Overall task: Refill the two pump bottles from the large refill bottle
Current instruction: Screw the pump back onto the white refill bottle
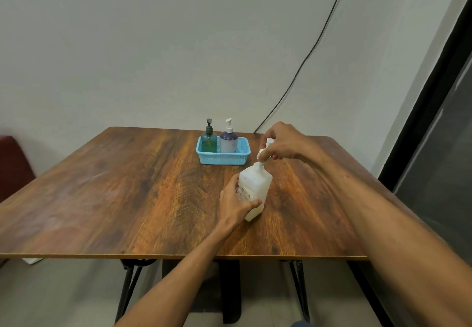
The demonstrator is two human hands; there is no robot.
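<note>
A large white refill bottle stands tilted on the wooden table, right of centre. My left hand grips its lower body. My right hand pinches the white pump top at the bottle's neck. Behind them, a light blue basket holds two pump bottles: a green one with a dark pump on the left and a white one with a purple upper part on the right. Both stand upright.
The table's far edge meets a pale wall, where a black cable runs down. A dark window frame stands at the right. A dark red seat sits beyond the table's left side. Black table legs show below.
</note>
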